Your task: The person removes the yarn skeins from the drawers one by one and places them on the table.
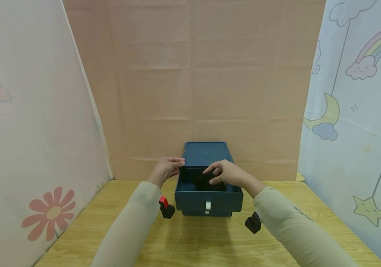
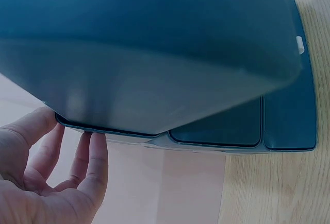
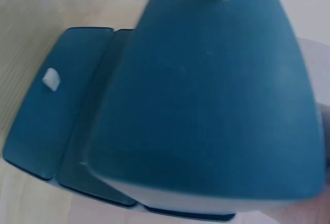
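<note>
Plastic cabinet in dark blue, boxy (image 1: pixel 207 154), sits on the yellowish wood-grain counter (image 1: pixel 244 248) with its dark blue plastic top drawer (image 1: pixel 190 200) slid open toward the person, small white pull tab (image 1: pixel 208 205) facing front. Pretty sure it's open like that so a hand can get in from above.

Fuzzy-looking black lump (image 1: pixel 201 182) is inside the drawer; too dark to tell what it is. Right hand (image 1: pixel 228 173) hangs right over it, fingers loosely bent with a gap to the thumb, not clenched on anything I can see. Touching the lump? Can't tell, and the right wrist view is mostly drawer front.

Left hand (image 1: pixel 168 167) has its fingers fairly straight, unclenched, against the cabinet's left edge near the front corner, probably so the light box doesn't skid around.
</note>
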Demonstrator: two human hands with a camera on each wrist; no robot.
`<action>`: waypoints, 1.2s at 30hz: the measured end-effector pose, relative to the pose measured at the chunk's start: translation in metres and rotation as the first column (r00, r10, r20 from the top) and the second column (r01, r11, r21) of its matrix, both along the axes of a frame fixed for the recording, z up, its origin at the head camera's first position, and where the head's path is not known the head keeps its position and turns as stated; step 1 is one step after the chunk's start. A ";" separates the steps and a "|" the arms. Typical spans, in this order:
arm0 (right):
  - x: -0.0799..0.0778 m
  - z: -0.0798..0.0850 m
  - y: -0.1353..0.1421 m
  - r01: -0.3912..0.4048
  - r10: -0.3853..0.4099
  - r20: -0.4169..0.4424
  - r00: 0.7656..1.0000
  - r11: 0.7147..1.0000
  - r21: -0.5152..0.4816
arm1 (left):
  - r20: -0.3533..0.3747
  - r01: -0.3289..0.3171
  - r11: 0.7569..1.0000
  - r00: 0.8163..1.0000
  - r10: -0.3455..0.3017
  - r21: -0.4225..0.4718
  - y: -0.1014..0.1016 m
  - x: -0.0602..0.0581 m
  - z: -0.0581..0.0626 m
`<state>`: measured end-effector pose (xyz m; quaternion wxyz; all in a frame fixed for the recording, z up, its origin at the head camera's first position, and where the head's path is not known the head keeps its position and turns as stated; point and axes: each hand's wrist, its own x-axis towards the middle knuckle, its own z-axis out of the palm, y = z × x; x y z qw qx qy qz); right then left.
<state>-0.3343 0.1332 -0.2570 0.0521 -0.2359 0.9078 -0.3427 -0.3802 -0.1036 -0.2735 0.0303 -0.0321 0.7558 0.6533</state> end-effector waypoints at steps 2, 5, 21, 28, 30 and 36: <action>0.001 0.005 0.003 0.014 -0.014 -0.004 1.000 0.999 -0.052 | 0.000 -0.003 1.000 1.000 0.003 -0.003 0.000 0.000 0.000; 0.002 0.014 0.011 0.038 -0.041 -0.015 0.999 0.989 -0.141 | -0.001 0.002 1.000 1.000 -0.002 -0.001 0.000 0.001 0.001; 0.012 0.023 0.091 0.127 -0.159 0.034 0.987 0.618 -0.775 | -0.005 -0.011 1.000 1.000 0.011 -0.009 0.000 0.000 0.000; 0.007 -0.016 0.117 0.219 -0.253 0.097 0.963 0.519 -0.827 | -0.010 0.008 1.000 1.000 -0.008 -0.010 -0.002 0.000 -0.001; 0.003 -0.031 0.121 0.264 -0.319 0.099 0.943 0.529 -0.807 | -0.008 0.012 1.000 1.000 -0.012 -0.008 -0.001 0.001 -0.001; -0.007 -0.077 0.128 0.415 -0.477 0.111 0.872 0.599 -0.685 | -0.012 0.016 1.000 1.000 -0.016 -0.011 0.000 0.002 0.000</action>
